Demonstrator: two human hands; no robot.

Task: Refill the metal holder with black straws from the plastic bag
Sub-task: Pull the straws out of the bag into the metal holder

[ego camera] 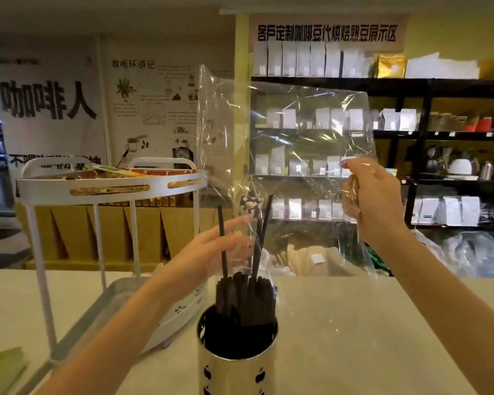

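A metal holder with dark cut-outs stands on the counter at the bottom centre. Black straws fill it; three of them stick up higher than the rest. A clear plastic bag is raised upside down above the holder, its lower part draped around the straws. My right hand grips the bag's crumpled right side. My left hand reaches in from the left with straight fingers, which touch the bag's lower end beside the tall straws.
A white two-tier rack stands on the counter to the left, close to my left arm, with packets on its top tray. A green-edged item lies at the bottom left. Beyond the counter are shelves of white bags.
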